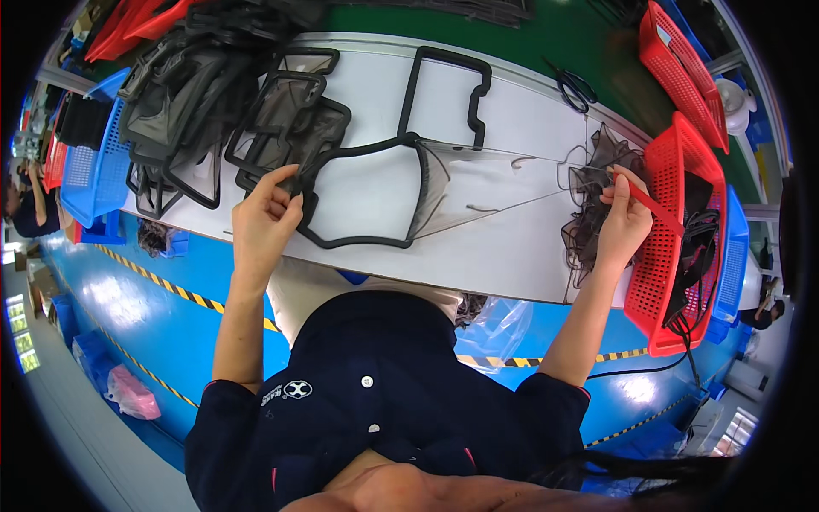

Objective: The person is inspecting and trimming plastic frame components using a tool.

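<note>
Black frame [363, 192] lies flat on the bench [512, 247]; left hand [264, 218] fingers pinch its edge, right hand [623, 222] fingers grip a red stick [653, 205].

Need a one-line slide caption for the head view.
Left hand pinches a black frame on the white table; right hand reaches into a red basket.

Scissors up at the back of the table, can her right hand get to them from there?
Probably yes. The right hand is at the red basket, and bare table lies between it and the scissors.
</note>
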`<state>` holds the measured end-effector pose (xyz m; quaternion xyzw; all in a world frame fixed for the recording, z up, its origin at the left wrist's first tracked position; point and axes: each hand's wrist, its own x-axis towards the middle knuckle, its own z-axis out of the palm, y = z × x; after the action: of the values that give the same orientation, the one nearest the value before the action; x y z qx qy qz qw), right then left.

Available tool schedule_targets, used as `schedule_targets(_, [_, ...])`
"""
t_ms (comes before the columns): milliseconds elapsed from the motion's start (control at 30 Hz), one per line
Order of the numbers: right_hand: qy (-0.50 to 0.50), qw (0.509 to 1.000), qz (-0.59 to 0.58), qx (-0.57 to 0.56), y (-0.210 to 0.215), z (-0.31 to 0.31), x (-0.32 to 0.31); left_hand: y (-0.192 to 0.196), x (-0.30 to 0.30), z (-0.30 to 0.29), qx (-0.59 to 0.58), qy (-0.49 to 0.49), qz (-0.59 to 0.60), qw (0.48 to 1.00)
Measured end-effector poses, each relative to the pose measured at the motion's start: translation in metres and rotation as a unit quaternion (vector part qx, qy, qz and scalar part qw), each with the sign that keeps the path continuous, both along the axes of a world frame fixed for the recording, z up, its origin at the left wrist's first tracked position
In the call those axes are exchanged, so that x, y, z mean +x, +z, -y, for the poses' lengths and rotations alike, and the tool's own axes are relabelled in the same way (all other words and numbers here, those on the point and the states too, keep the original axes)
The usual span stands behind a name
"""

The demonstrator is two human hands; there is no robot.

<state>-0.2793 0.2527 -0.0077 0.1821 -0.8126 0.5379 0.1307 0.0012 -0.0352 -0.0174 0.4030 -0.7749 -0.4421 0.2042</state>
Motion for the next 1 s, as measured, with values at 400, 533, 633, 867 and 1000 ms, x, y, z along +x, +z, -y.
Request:
schedule_targets(400, [-0.193,0.94,-0.104,0.263,-0.029,-0.045,-0.035,0.008,0.012,0.017,-0.017,0.051,0.041,0.998])
schedule_targets(533, [-0.2,0.935,-0.12,0.269,-0.032,-0.054,-0.039,0.01,0.019,0.026,0.004,0.085,0.003,0.996])
schedule_targets(633, [-0.212,0.933,-0.104,0.273,-0.029,-0.057,-0.035,0.008,0.027,0.038,0.026,0.123,-0.065,0.99])
schedule_targets(867, [-0.235,0.908,-0.104,0.332,-0.038,-0.084,-0.044,0.013,0.045,0.056,0.006,0.148,-0.214,0.966])
schedule_targets(1000, [-0.192,0.918,-0.08,0.336,-0.004,-0.065,-0.03,0.058,0.014,0.019,-0.078,-0.006,-0.175,0.981])
